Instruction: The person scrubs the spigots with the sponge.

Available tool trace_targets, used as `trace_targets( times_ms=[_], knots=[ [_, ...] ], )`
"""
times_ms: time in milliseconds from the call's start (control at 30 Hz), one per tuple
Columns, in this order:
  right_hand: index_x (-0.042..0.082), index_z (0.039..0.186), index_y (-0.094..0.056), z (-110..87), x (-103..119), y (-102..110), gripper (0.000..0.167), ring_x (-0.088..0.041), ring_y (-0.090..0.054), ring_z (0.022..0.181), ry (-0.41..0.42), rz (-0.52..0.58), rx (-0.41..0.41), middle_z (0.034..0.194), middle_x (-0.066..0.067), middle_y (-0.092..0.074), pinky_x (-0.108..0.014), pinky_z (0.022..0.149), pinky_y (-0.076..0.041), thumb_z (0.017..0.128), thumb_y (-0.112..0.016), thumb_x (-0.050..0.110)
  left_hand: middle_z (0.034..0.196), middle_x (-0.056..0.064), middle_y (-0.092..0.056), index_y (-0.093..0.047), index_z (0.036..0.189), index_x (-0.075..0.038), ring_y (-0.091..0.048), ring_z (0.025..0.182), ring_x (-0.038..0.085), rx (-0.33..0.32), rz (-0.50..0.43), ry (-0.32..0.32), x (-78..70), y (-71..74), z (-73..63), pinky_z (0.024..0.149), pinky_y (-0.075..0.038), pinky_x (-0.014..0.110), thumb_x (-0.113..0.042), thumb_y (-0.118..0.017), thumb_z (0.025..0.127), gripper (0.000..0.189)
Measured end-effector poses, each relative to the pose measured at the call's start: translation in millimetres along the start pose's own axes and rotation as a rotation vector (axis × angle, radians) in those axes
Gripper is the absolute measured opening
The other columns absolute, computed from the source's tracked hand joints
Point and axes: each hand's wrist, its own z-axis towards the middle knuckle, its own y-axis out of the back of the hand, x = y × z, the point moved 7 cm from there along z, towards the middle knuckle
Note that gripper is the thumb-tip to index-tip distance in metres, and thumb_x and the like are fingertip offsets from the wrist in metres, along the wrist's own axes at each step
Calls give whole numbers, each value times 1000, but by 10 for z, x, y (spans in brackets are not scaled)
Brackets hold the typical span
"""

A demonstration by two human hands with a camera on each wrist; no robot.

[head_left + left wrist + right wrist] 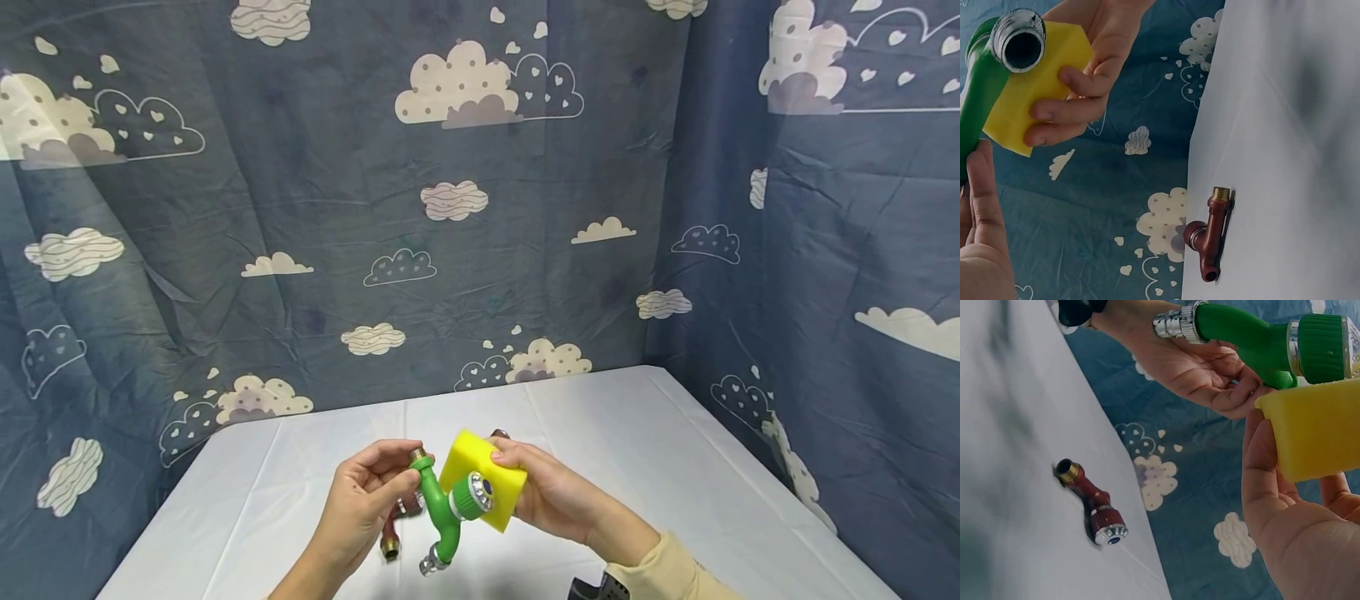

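Note:
A green tap (pixel 444 523) with a chrome spout end and a green ribbed knob hangs in front of me, spout down. My left hand (pixel 352 500) pinches its brass threaded upper end between thumb and fingers. In my right hand (pixel 551 492) I grip a yellow block sponge (pixel 468 458), thumb on the near side and fingers around the back. The sponge is right behind the tap's body and knob; whether they touch, I cannot tell. In the right wrist view the sponge (pixel 1319 434) lies just below the green knob (pixel 1322 347).
Behind my hands a dark red tap (pixel 390 546) lies on the white table (pixel 600 450), partly hidden by the green one. A dark rounded end (pixel 500 433) peeks out behind the sponge. Cloud-printed blue cloth (pixel 517 275) surrounds the table's back and sides.

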Motion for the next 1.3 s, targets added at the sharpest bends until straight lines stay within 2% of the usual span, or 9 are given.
trace_targets(
  times_ms=[167, 333, 433, 567, 733, 900, 1133, 1233, 1300],
  knots=[
    [6, 138, -52, 11, 30, 1, 35, -18, -59, 113, 31, -82, -35, 127, -7, -59, -24, 97, -59, 107, -48, 22, 112, -3, -79, -71, 122, -13, -76, 102, 7, -17, -23, 65, 58, -6, 10, 88, -65, 21, 7, -66, 101, 29],
    [12, 131, -57, 23, 77, -20, 25, -20, -57, 117, 103, -180, -58, 130, -6, -58, -23, 97, -57, 108, -51, 19, 110, -4, -78, -69, 117, -14, -74, 97, 6, -42, -53, 146, 123, -24, 1, 85, -64, 20, 2, -66, 103, 22],
    [15, 129, -59, 26, 98, -32, 23, -19, -61, 115, 177, -244, -61, 129, -5, -61, -24, 94, -57, 107, -53, 17, 113, -4, -76, -67, 118, -13, -74, 100, 7, -71, -90, 175, 149, -39, 1, 91, -65, 23, -1, -65, 105, 18],
    [5, 133, -56, 14, 136, -45, 29, -17, -65, 111, 306, -318, -72, 128, -6, -66, -24, 88, -59, 106, -55, 13, 114, -3, -74, -67, 119, -14, -77, 99, 12, -105, -122, 203, 165, -73, 14, 92, -66, 28, -5, -64, 107, 16],
    [-4, 134, -54, -24, 208, -80, 33, -14, -68, 120, 477, -410, -115, 141, -15, -64, -24, 95, -61, 103, -60, 5, 114, -1, -75, -65, 124, -13, -79, 97, 16, -130, -130, 265, 185, -118, 7, 91, -67, 27, -10, -67, 107, 17],
    [2, 132, -58, -65, 265, -180, 35, -15, -65, 124, 652, -591, -111, 142, -25, -59, -27, 107, -59, 99, -65, -3, 110, 2, -77, -64, 121, -6, -77, 101, 14, -174, -106, 300, 193, -144, -10, 92, -65, 24, -11, -69, 106, 16],
    [9, 128, -62, -110, 295, -237, 41, -19, -64, 123, 798, -788, -161, 138, -18, -62, -31, 100, -62, 90, -71, -5, 108, 3, -75, -72, 111, -6, -76, 102, 16, -253, -62, 325, 194, -133, -36, 92, -66, 26, -11, -74, 102, 11],
    [13, 127, -63, -120, 301, -252, 44, -21, -65, 122, 837, -879, -198, 137, -15, -63, -32, 96, -63, 87, -73, -2, 111, 3, -75, -73, 117, -5, -76, 105, 16, -240, -50, 347, 179, -131, -58, 95, -66, 27, -12, -75, 102, 17],
    [14, 127, -64, -129, 308, -258, 45, -23, -66, 121, 863, -933, -229, 137, -14, -64, -33, 95, -64, 86, -76, 0, 119, 4, -74, -70, 125, -3, -75, 111, 17, -197, -60, 359, 155, -149, -72, 97, -65, 27, -11, -73, 102, 25]
  ],
)
